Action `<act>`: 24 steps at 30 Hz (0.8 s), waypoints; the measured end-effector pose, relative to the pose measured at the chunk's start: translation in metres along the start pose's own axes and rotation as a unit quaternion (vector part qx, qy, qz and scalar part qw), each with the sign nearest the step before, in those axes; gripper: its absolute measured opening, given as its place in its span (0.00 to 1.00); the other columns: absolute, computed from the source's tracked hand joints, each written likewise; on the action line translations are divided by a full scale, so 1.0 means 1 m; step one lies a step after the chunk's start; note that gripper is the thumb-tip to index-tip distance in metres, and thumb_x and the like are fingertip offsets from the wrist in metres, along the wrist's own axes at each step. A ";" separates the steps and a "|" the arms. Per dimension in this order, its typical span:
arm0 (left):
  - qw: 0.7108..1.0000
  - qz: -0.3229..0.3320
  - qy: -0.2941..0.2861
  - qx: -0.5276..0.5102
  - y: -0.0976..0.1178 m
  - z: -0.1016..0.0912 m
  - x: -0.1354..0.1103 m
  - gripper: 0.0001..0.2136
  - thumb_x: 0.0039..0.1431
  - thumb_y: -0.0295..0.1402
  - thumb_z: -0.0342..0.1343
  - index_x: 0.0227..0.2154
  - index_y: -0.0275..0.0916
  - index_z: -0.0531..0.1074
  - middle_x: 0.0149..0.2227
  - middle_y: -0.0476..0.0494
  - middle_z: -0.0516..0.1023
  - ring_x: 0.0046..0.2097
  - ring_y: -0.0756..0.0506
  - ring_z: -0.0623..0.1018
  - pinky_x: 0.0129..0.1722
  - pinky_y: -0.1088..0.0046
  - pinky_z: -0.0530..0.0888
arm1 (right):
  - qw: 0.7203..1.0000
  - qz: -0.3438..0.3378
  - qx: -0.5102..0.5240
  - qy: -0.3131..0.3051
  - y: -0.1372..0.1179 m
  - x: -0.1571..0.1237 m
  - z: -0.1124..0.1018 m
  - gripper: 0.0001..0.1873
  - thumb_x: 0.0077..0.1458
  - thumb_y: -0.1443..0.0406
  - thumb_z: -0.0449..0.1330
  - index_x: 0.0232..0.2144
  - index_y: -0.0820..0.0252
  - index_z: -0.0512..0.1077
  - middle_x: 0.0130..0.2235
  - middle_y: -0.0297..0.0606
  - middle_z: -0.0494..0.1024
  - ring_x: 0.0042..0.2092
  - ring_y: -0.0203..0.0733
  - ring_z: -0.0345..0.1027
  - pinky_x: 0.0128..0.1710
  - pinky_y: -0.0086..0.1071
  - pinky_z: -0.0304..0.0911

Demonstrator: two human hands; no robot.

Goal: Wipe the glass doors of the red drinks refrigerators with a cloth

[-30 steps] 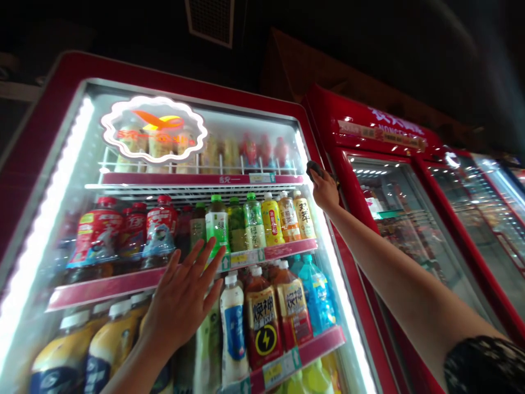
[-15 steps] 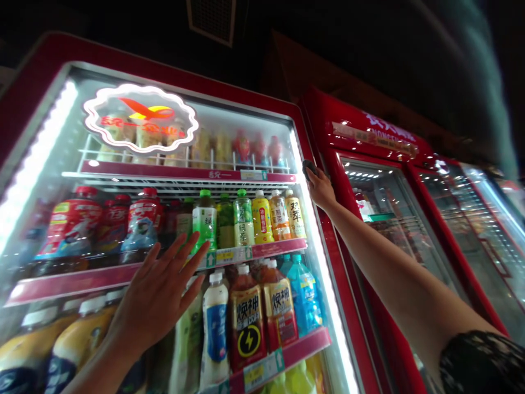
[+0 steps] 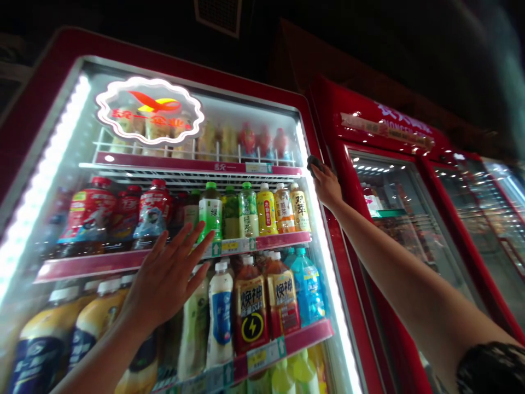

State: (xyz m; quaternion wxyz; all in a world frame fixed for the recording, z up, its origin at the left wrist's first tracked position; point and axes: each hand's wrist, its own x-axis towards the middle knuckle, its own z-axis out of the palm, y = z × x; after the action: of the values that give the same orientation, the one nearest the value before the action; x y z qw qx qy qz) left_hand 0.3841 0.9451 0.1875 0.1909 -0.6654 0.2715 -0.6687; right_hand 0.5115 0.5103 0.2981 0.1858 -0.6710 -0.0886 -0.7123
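Note:
My left hand (image 3: pixel 168 276) is spread with its fingers apart in front of the glass door of a lit red-framed drinks fridge (image 3: pixel 184 68). Whether the palm touches the glass cannot be told. At the right edge of that door, level with the top shelf, my right hand (image 3: pixel 328 185) presses a small dark grey wiping pad (image 3: pixel 315 165) with its fingers; its exact kind is unclear. Behind the glass, near my left fingertips, stands a green-capped bottle (image 3: pixel 210 210). A glowing scalloped sign (image 3: pixel 150 111) sits on the upper door.
Shelves of bottles fill the fridge, among them red-capped ones (image 3: pixel 91 210) and brown energy drinks (image 3: pixel 249 306). A second red drinks fridge (image 3: pixel 369 123) stands close on the right, with more glass-door fridges beyond. Overhead is a ceiling vent (image 3: pixel 219 15).
The view has shifted slightly, so the fridge sits a little higher and further right. Both hands stay in nearly the same places, the right one still with the pad at the door edge.

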 end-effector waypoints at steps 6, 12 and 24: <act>1.000 0.005 0.001 0.003 0.002 -0.002 0.001 0.36 0.70 0.39 0.50 0.73 0.56 0.37 0.74 0.47 0.52 0.72 0.35 0.60 0.72 0.44 0.52 | 0.995 -0.072 -0.069 -0.020 0.013 -0.081 -0.014 0.29 0.66 0.67 0.49 0.66 0.47 0.65 0.69 0.41 0.65 0.65 0.53 0.63 0.61 0.51 0.64; 1.000 -0.003 0.005 -0.001 0.004 -0.003 0.001 0.35 0.70 0.41 0.50 0.73 0.56 0.39 0.73 0.45 0.55 0.72 0.36 0.60 0.71 0.45 0.53 | 1.000 -0.018 -0.014 0.010 -0.015 -0.028 0.000 0.31 0.64 0.70 0.46 0.67 0.52 0.64 0.67 0.44 0.66 0.67 0.53 0.60 0.63 0.53 0.61; 1.000 0.005 0.000 0.021 0.002 0.000 -0.001 0.35 0.70 0.36 0.49 0.74 0.53 0.39 0.74 0.45 0.54 0.73 0.37 0.58 0.72 0.45 0.52 | 0.999 -0.048 -0.005 0.018 -0.018 -0.055 -0.006 0.28 0.65 0.64 0.49 0.66 0.53 0.66 0.67 0.46 0.66 0.67 0.58 0.60 0.64 0.58 0.57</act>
State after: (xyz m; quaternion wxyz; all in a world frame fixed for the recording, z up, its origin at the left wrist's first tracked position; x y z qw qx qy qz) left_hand 0.3843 0.9441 0.1849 0.2081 -0.6596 0.2610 -0.6735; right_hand 0.5004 0.5326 0.2451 0.1491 -0.6542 -0.1138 -0.7327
